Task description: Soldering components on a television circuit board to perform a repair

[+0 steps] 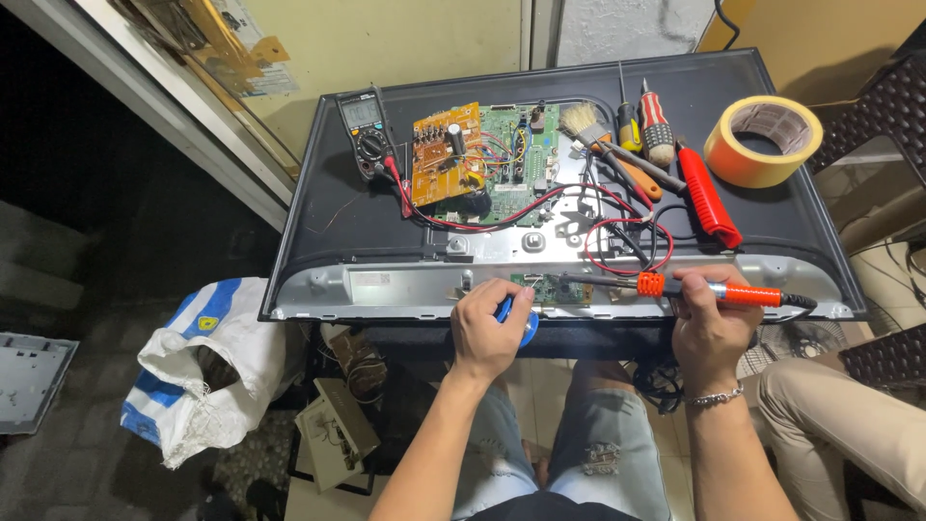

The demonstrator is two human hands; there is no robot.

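Right hand [709, 323] fingers grip soldering iron [709, 289]; left hand [487, 328] clutches blue tool [526, 328].

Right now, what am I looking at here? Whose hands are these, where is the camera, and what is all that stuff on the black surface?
The camera sits on a person's head, looking down at their own two bare hands. They sit at an opened flat screen lying face down. The right hand holds an orange-handled soldering iron, its tip at a small green board. The left hand grips a blue tool beside that board. Farther back lie a multimeter, larger circuit boards, a brush, screwdrivers and a roll of yellow tape. A second person's knee shows at right.
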